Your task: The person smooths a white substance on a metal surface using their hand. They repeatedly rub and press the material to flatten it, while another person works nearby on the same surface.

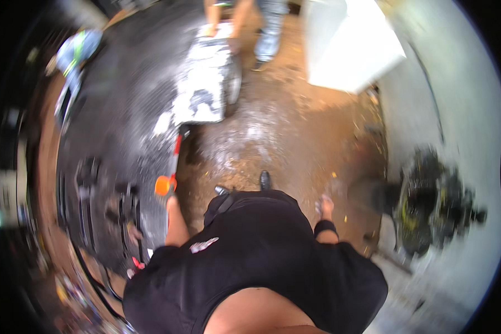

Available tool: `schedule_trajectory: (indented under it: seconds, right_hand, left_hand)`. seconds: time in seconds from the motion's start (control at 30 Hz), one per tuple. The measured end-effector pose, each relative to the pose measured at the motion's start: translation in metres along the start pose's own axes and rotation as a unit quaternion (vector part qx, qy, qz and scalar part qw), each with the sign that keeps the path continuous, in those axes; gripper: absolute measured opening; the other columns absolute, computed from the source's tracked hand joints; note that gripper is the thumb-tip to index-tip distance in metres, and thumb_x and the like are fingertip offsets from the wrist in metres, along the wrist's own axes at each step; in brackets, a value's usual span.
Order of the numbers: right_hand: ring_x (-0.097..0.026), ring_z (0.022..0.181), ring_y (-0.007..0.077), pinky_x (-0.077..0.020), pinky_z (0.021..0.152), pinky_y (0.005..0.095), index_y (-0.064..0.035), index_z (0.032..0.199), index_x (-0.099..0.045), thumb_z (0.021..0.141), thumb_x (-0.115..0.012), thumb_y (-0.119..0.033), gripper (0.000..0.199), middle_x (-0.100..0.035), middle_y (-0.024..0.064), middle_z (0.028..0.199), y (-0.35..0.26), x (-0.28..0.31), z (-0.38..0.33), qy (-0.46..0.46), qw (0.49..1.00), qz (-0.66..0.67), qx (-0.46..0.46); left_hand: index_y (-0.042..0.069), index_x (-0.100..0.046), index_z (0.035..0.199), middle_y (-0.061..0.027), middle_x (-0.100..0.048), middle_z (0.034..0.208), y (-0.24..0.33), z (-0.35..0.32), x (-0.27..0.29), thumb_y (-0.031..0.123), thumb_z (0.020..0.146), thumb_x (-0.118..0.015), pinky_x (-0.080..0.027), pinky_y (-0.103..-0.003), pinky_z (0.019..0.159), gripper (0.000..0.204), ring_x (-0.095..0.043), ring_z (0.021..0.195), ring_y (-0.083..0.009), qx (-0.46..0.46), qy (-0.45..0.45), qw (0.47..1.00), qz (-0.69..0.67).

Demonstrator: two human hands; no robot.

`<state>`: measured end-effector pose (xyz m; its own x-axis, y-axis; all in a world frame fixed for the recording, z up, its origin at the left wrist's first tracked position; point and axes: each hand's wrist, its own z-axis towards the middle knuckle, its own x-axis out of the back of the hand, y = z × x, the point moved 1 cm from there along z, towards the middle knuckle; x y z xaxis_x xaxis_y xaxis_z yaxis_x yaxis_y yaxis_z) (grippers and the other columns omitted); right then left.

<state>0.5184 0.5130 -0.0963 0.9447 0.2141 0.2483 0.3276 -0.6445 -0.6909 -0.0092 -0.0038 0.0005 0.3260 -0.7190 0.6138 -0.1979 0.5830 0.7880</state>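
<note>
Orange catches our eye first: the knob [162, 185] of a red-handled tool [175, 156] sits in our left hand [170, 199] at nine o'clock, fingers probably wrapped round it, though blur hides them. Our right hand [326, 206] hangs free at three o'clock; its fingers we cannot tell. We would steady the handle. One tool, one white sack [203, 83] at twelve o'clock.

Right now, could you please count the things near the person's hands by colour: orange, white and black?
Orange: 1, the orange-headed tool with a red handle, held in the left hand
White: 2, the white powdery slab and the white box
Black: 2, the shoes on the wet floor
Total: 5
The right hand holds nothing.
</note>
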Motion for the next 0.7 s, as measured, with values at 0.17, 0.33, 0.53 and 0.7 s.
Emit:
schedule_trajectory:
  seconds: [0.17,0.33,0.53,0.7]
  right_hand:
    - [-0.067,0.068,0.0267,-0.0541,0.056,0.042,-0.0127,0.109,-0.068,0.092,-0.061,-0.025,0.022,-0.069,0.0068,0.09,-0.006,0.0,-0.049,0.013,0.994,-0.052,-0.09]
    - [-0.069,0.076,0.0253,-0.0528,0.06,0.039,-0.0142,0.112,-0.067,0.092,-0.063,-0.023,0.023,-0.069,0.0056,0.1,-0.038,-0.028,-0.065,0.005,0.998,-0.014,-0.057]
    - [-0.069,0.08,0.0268,-0.0558,0.064,0.0392,-0.0135,0.12,-0.066,0.092,-0.068,-0.024,0.03,-0.069,0.0052,0.107,-0.074,-0.062,-0.081,0.004,0.999,-0.042,0.019]
    - [-0.068,0.092,0.028,-0.0555,0.074,0.0434,-0.0144,0.129,-0.061,0.093,-0.065,-0.032,0.04,-0.067,0.0056,0.117,-0.09,-0.049,-0.14,-0.052,0.973,-0.222,0.033]
  left_hand:
    - [0.002,-0.055,0.128,-0.0177,-0.061,0.127,0.018,0.0,0.0,0.041,0.059,-0.092,-0.044,-0.04,0.105,0.088,-0.057,0.121,-0.0341,0.015,0.008,0.991,0.136]
    - [0.002,-0.048,0.135,-0.0161,-0.059,0.131,-0.006,0.018,0.008,0.035,0.058,-0.093,-0.043,-0.039,0.108,0.095,-0.055,0.124,-0.0331,-0.004,-0.05,0.998,0.039]
    - [0.005,-0.051,0.133,-0.0158,-0.059,0.132,-0.041,0.062,-0.004,0.04,0.064,-0.089,-0.044,-0.037,0.106,0.087,-0.055,0.123,-0.032,-0.062,-0.123,0.988,0.066]
    - [0.005,-0.056,0.127,-0.0175,-0.06,0.128,-0.084,0.084,0.008,0.042,0.066,-0.087,-0.043,-0.041,0.105,0.078,-0.056,0.121,-0.0346,-0.069,-0.06,0.988,0.125]
